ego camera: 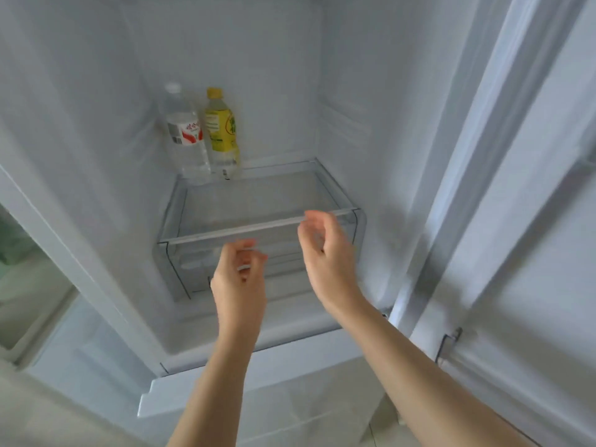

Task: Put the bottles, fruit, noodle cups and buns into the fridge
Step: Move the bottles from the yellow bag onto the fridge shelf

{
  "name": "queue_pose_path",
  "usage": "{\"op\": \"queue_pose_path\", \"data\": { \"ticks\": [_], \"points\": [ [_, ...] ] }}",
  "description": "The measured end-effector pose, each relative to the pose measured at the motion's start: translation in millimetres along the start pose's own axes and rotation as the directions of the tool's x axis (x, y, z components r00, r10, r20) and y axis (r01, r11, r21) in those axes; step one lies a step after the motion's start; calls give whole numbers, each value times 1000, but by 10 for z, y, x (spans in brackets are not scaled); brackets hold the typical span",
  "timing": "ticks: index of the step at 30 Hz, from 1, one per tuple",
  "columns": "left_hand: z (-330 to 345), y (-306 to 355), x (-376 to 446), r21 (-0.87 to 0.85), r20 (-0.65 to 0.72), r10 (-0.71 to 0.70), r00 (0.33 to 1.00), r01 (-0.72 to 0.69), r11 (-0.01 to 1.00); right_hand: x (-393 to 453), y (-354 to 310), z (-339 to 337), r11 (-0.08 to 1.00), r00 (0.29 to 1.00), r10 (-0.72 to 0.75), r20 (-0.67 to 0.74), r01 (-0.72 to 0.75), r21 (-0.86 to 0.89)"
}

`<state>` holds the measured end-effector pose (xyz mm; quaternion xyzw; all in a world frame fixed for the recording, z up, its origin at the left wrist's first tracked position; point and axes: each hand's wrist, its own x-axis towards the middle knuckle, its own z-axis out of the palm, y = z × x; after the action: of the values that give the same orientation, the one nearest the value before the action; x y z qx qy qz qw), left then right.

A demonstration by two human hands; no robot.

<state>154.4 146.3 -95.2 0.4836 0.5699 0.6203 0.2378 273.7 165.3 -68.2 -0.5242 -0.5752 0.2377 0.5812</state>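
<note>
The white fridge [96, 140] stands open in front of me. Two bottles stand upright side by side at the back left of its glass shelf [258, 201]: a clear water bottle [185, 137] with a red and white label, and a yellow drink bottle [222, 133] just to its right. My left hand [240, 279] hovers in front of the clear crisper drawer [180, 269] under the shelf, fingers loosely curled, holding nothing. My right hand [325, 253] is by the shelf's front edge at the right, fingers relaxed and empty. No fruit, noodle cups or buns are in view.
The fridge door [532, 188] hangs open on the right. A lower drawer front [290, 375] juts out beneath my forearms. A second compartment with something green inside shows at the far left [19, 246].
</note>
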Motion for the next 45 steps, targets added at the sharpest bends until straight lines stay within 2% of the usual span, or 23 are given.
{"op": "queue_pose_path", "data": {
  "ticks": [4, 10, 16, 21, 23, 29, 39, 42, 45],
  "points": [
    [-103, -41, -580, 7, 178, -12, 984, 11, 1000, -676, 80, -446, 999, 999, 22, -47, -23, -39],
    [-298, -61, -1446, 10, 420, 18, 907, -25, 1000, -1778, 112, -1057, 982, 979, 113, -172, -136, -129],
    [-418, -17, -2297, 20, 628, 2, 778, -18, 1000, -2754, 23, -1582, 948, 925, 218, -312, -277, -159],
    [-359, 136, -3110, 17, 765, 9, 644, -35, 999, -3497, -9, -2141, 889, 827, 331, -454, -435, -145],
    [-289, 215, -3459, 12, 811, 14, 585, -40, 999, -3775, -7, -2414, 873, 789, 333, -517, -465, -147],
    [82, 429, -4516, 16, 893, 35, 449, -109, 994, -4564, -25, -3365, 822, 704, 389, -594, -556, -120],
    [1037, 989, -6487, -12, 966, 50, 254, -147, 989, -5408, 129, -5352, 737, 651, 388, -652, -644, -205],
    [1307, 1124, -6750, -13, 972, 53, 230, -170, 985, -5430, 260, -5745, 726, 646, 396, -652, -655, -207],
    [1628, 1203, -6861, 5, 969, 37, 244, -167, 986, -5330, 429, -6050, 712, 644, 411, -645, -669, -214]
  ]
}}
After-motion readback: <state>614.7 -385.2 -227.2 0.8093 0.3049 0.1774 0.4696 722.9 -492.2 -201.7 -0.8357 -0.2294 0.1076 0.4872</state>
